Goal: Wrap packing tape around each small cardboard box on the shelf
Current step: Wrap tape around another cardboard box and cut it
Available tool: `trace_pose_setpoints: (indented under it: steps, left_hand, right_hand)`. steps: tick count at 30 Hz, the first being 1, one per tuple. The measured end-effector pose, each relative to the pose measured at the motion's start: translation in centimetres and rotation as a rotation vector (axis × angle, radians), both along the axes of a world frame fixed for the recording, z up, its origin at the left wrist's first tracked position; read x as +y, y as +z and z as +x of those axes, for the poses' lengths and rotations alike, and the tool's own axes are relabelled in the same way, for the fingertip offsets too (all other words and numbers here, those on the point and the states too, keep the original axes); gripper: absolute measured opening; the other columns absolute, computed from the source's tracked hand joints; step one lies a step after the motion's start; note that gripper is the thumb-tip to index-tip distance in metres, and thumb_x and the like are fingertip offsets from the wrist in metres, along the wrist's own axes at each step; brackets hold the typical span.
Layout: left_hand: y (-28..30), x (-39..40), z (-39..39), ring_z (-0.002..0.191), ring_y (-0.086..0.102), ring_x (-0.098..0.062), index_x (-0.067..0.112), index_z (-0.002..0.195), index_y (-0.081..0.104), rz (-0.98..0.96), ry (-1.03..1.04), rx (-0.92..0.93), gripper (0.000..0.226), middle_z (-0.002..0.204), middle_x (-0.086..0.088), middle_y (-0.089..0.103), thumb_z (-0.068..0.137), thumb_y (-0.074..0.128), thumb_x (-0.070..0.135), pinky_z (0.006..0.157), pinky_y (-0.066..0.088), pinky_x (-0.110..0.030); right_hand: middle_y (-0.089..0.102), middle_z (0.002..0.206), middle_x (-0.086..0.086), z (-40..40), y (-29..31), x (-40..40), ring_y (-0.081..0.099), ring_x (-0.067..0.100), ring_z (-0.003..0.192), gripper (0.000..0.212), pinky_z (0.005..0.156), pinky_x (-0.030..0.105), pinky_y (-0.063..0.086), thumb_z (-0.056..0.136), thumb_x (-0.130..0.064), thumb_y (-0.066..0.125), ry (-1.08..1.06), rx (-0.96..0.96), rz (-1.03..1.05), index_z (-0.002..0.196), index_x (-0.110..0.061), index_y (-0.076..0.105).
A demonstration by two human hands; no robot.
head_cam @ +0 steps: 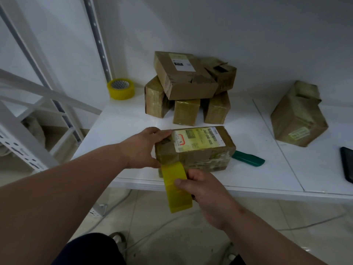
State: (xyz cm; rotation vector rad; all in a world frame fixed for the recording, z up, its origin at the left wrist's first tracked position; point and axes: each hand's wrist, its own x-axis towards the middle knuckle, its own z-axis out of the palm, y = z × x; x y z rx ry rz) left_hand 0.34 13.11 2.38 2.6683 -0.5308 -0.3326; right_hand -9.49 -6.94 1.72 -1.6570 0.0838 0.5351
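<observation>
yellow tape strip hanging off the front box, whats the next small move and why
Probably pull the yellow tape strip taut and carry it under the labelled brown cardboard box. The right hand pinches the strip, whose upper end is stuck to the box's near face, while the left hand steadies the box's left end at the white shelf edge.

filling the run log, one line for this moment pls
left hand holds box | right hand holds tape roll | strip stuck to box front
</observation>
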Motion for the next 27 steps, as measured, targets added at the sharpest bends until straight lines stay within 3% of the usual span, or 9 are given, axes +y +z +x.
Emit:
trace_pose_setpoints:
  steps: [4,7,9,12,14,15,20,25,27]
  left_hand:
    - [1.0,1.3,0.4,0.115,0.052,-0.005,0.035,0.145,0.04,-0.381,0.185,0.258,0.103,0.13,0.011,0.053,0.056,0.091,0.036,0.096,0.041,-0.021]
    - [0.5,2.2,0.0,0.116,0.058,-0.013,0.027,0.136,0.054,-0.644,0.306,0.515,0.09,0.121,0.005,0.065,0.054,0.091,0.027,0.1,0.045,-0.03]
    - [-0.6,2.1,-0.8,0.12,0.056,-0.014,0.025,0.126,0.062,-0.694,0.357,0.637,0.063,0.118,0.008,0.067,0.067,0.083,0.027,0.096,0.046,-0.03]
    - [-1.9,1.8,-1.5,0.116,0.055,-0.012,0.03,0.132,0.056,-0.644,0.507,0.303,0.063,0.124,0.008,0.058,0.074,0.082,0.032,0.096,0.046,-0.032]
    - [-1.6,1.4,-1.8,0.114,0.055,-0.01,0.029,0.132,0.054,-0.489,0.435,-0.016,0.062,0.124,0.008,0.055,0.077,0.081,0.029,0.096,0.046,-0.031]
    - [-1.5,1.2,-2.0,0.117,0.054,-0.01,0.027,0.133,0.053,-0.457,0.371,-0.058,0.062,0.126,0.008,0.055,0.077,0.08,0.024,0.096,0.044,-0.029]
    - [-2.3,0.5,-2.7,0.121,0.034,-0.003,0.027,0.148,0.028,-0.42,0.273,0.141,0.113,0.134,0.015,0.031,0.055,0.093,0.033,0.099,0.034,-0.023]
    - [-2.8,-0.1,-2.3,0.126,0.04,-0.013,0.02,0.145,0.032,-0.225,0.264,-0.011,0.118,0.142,0.005,0.032,0.048,0.09,0.053,0.104,0.038,-0.029]
    - [-2.7,0.1,-2.3,0.122,0.043,-0.012,0.022,0.143,0.036,-0.21,0.272,-0.023,0.116,0.14,0.006,0.036,0.045,0.089,0.055,0.102,0.039,-0.028]
  right_hand:
    - [0.071,0.104,0.015,0.5,2.7,-1.6,0.065,0.03,0.098,0.045,0.09,0.044,0.048,0.064,-0.012,0.061,0.062,-0.076,0.188,0.108,-0.009,0.067]
    - [0.069,0.111,0.017,2.0,4.6,-2.2,0.063,0.035,0.106,0.045,0.096,0.045,0.046,0.068,-0.01,0.07,0.06,-0.142,0.258,0.113,-0.009,0.066]
    - [0.07,0.11,0.016,3.2,4.9,-1.6,0.064,0.032,0.103,0.033,0.096,0.045,0.046,0.076,-0.017,0.071,-0.006,-0.151,0.217,0.109,-0.009,0.068]
    - [0.072,0.106,0.006,4.8,4.5,0.1,0.065,0.023,0.103,0.026,0.097,0.044,0.048,0.085,-0.035,0.069,-0.091,-0.153,0.071,0.099,-0.014,0.07]
    - [0.072,0.1,-0.003,5.6,4.4,1.3,0.066,0.016,0.097,0.032,0.087,0.037,0.051,0.085,-0.051,0.065,-0.115,-0.167,-0.023,0.092,-0.02,0.069]
    - [0.071,0.096,-0.007,5.9,4.5,1.7,0.065,0.011,0.092,0.033,0.078,0.031,0.051,0.084,-0.057,0.063,-0.128,-0.168,-0.046,0.088,-0.024,0.067]
    - [0.064,0.083,-0.019,6.5,5.1,3.1,0.061,-0.001,0.076,0.036,0.059,0.019,0.043,0.083,-0.068,0.054,-0.168,-0.16,-0.096,0.076,-0.033,0.06]
    - [0.067,0.109,0.003,6.6,5.3,3.1,0.061,0.023,0.103,0.022,0.094,0.044,0.048,0.09,-0.045,0.059,-0.163,-0.05,0.005,0.084,-0.024,0.063]
    - [0.069,0.1,0.011,6.0,5.5,2.7,0.064,0.029,0.098,0.015,0.09,0.045,0.049,0.09,-0.027,0.061,-0.152,-0.053,0.028,0.08,-0.016,0.065]
